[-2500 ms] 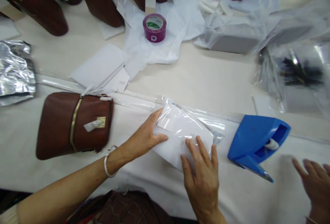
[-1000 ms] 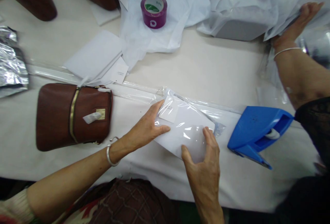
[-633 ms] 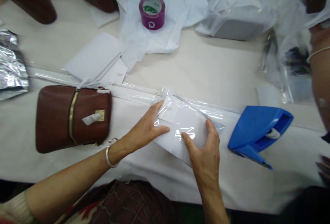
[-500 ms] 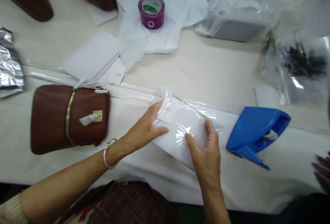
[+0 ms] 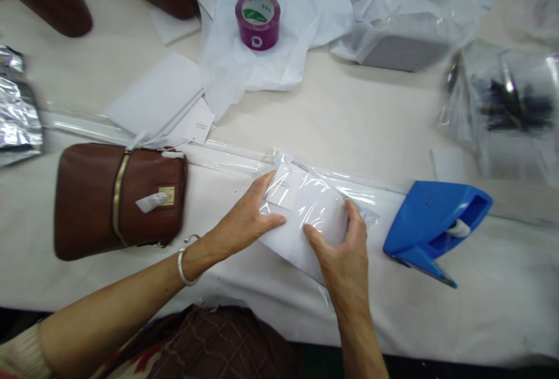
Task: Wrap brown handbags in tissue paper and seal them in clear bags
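A flat white packet (image 5: 301, 251) in a clear plastic bag lies at the table's front, a small printed white tag (image 5: 283, 188) showing through the film. My left hand (image 5: 247, 216) grips its left side, thumb on top and fingers along the far edge. On the right side, my right hand (image 5: 343, 254) holds it with thumb on the film and fingers at the edge. The undersides of both grips are hidden. To the left lies a brown leather bag (image 5: 87, 201) with a gold zip and a wrapped metal plate.
A blue plastic tool (image 5: 430, 216) with an opening lies to the right. Behind are a purple tape roll (image 5: 258, 32) on white tissue paper (image 5: 279, 70), a white folded packet (image 5: 157, 91), a wrapped grey block (image 5: 402, 50), silver foil (image 5: 20, 114) and a clear bag with dark contents (image 5: 515, 105).
My right hand has shifted slightly left along the packet, its thumb further in on the film. My left hand stays put. Dark fingers at the right edge are out of view, and the clear bag there has moved.
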A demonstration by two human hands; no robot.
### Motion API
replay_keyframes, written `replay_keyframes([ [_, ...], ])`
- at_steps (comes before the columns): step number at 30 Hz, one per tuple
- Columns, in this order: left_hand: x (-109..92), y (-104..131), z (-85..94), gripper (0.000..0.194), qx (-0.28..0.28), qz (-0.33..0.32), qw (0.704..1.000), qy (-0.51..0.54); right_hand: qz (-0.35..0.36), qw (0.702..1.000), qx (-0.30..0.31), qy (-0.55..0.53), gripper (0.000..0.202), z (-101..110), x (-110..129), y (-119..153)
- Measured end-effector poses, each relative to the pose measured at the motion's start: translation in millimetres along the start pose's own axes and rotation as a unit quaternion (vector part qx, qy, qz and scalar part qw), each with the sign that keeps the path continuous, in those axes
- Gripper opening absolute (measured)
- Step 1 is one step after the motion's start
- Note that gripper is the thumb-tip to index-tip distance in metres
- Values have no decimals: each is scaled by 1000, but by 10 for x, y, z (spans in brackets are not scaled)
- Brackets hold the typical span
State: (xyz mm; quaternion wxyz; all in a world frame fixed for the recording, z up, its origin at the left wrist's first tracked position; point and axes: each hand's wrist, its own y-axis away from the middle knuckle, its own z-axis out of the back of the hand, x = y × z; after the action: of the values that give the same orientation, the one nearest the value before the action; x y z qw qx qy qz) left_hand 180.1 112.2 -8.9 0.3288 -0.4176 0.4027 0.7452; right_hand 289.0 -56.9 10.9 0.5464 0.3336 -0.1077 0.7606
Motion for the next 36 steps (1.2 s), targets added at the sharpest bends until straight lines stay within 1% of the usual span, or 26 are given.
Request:
replay_keyframes([
  [3,-5,0,-3,84,-2,0,1000,-8,19,1000,-2,11,96,-31,-15,9],
  [8,3,-32,2,81,1,-2,1000,-13,-23,999,-8,-32,82,5,-46,-21],
  [10,10,-33,11,82,9,-9,1000,-24,-35,997,-30,-66,78,50,-121,-46],
  [11,5,-19,17,83,3,-19,999,-40,-43,994,-51,-86,77,78,-177,-57],
  [13,-27,53,29,85,-43,-70,991,-107,-66,985,-103,-121,73,140,-318,-65],
  [14,-55,115,31,83,-77,-109,979,-153,-80,980,-124,-133,71,172,-395,-55],
  [15,-88,191,26,79,-109,-154,961,-202,-96,975,-139,-146,70,202,-473,-32],
  [16,-122,279,13,72,-125,-197,940,-249,-114,969,-145,-162,69,228,-547,6],
  [17,-154,372,-10,62,-116,-236,920,-291,-134,964,-144,-181,68,248,-617,60],
  [18,-180,465,-44,52,-84,-266,903,-327,-154,957,-138,-202,67,260,-681,130],
  [19,-200,550,-86,46,-38,-286,889,-356,-172,951,-128,-223,66,263,-740,211],
  [21,-219,681,-183,46,51,-297,866,-399,-204,939,-105,-254,63,247,-850,398],
  [22,-221,723,-228,49,79,-293,859,-413,-218,936,-94,-262,62,229,-905,494],
  [23,-221,750,-266,51,92,-286,855,-424,-230,932,-85,-268,61,207,-963,588],
  [25,-221,775,-315,54,93,-271,852,-439,-250,925,-71,-278,61,155,-1089,756],
  [28,-228,810,-331,54,93,-266,848,-450,-279,905,-65,-315,61,91,-1246,962],
  [30,-236,876,-334,55,109,-271,848,-442,-307,880,-71,-355,58,78,-1252,1090],
  [31,-241,926,-340,52,123,-272,854,-426,-321,867,-66,-376,56,82,-1207,1160],
  [32,-247,987,-351,49,138,-269,866,-398,-328,856,-47,-397,54,93,-1130,1234],
  [33,-254,1054,-367,46,154,-259,885,-355,-324,850,-12,-415,51,108,-1025,1313],
  [34,-260,1124,-385,45,173,-239,910,-293,-311,846,37,-431,48,126,-898,1393],
  [35,-265,1191,-406,46,195,-206,935,-214,-290,843,88,-445,44,142,-762,1471],
  [36,-267,1251,-428,47,218,-159,955,-123,-268,837,129,-460,41,156,-625,1543],
])
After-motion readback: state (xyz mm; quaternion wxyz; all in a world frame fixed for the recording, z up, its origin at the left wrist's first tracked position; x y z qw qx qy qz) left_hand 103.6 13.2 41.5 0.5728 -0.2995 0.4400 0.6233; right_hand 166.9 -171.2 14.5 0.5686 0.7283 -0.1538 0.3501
